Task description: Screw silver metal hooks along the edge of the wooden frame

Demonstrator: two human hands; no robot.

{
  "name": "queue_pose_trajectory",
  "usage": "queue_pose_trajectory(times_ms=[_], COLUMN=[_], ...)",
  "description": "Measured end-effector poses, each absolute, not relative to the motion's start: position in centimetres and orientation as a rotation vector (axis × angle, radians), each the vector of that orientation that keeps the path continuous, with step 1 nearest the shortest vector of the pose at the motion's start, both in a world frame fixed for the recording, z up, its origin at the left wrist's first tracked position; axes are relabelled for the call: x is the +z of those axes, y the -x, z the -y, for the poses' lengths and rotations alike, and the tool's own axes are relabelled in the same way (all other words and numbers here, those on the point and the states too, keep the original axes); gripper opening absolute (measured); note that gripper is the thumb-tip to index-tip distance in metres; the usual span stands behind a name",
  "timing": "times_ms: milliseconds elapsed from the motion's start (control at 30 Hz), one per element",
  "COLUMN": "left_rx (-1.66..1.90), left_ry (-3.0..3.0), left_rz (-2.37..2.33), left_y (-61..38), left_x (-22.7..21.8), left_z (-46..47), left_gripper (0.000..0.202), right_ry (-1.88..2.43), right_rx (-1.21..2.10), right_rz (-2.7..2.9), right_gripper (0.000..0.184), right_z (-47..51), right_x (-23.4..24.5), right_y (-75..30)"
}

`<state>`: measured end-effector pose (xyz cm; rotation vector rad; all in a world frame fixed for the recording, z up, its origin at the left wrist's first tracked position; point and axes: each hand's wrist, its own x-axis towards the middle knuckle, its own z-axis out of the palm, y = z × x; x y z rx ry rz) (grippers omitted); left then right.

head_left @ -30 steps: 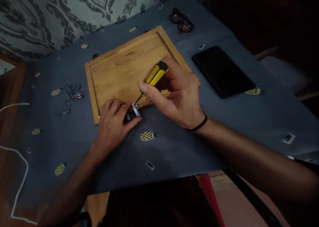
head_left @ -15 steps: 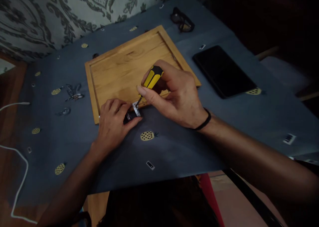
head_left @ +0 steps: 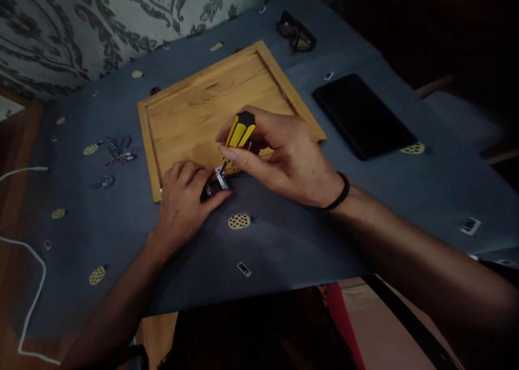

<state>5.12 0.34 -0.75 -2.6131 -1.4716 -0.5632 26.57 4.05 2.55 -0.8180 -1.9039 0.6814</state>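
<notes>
My right hand (head_left: pixel 284 156) is closed round a yellow-and-black screwdriver (head_left: pixel 239 132), whose tip points down at a small metal hinge (head_left: pixel 221 178) at the near edge of a wooden panel (head_left: pixel 194 110). My left hand (head_left: pixel 184 202) is closed on the hinge and a dark part beside it, pressing them against the panel's edge. The panel lies flat on a dark blue patterned cloth (head_left: pixel 284 240).
A black phone (head_left: pixel 360 116) lies right of the panel and dark glasses (head_left: pixel 295 34) behind it. Small metal parts (head_left: pixel 119 153) sit on the cloth to the left. A white cable (head_left: pixel 24 240) runs down the left edge. A patterned wall (head_left: pixel 101 18) stands behind.
My right hand has tilted the screwdriver handle leftward and more upright over the hinge. My left hand has not moved.
</notes>
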Motion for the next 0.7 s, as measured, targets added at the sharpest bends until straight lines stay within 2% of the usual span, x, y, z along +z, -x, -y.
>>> queue_pose_trajectory(times_ms=[133,367,700], left_rx=[-0.567,-0.533,-0.586], left_ry=[2.617,2.611,2.620], left_rz=[1.484,1.503,1.498], left_y=[-5.15,-5.12,-5.24], left_x=[-0.69,-0.75,-0.70], left_z=[-0.34,-0.28,-0.32], left_gripper=[0.036,0.037,0.039], right_ry=[0.857,0.918,0.964], right_rx=[0.707,0.528,0.446], right_rz=[1.866,1.827,1.619], right_gripper=[0.028,0.049,0.021], right_z=[-3.89,-3.87,-3.17], right_x=[2.39,2.00,2.33], right_y=[-26.13,-25.52,-25.73])
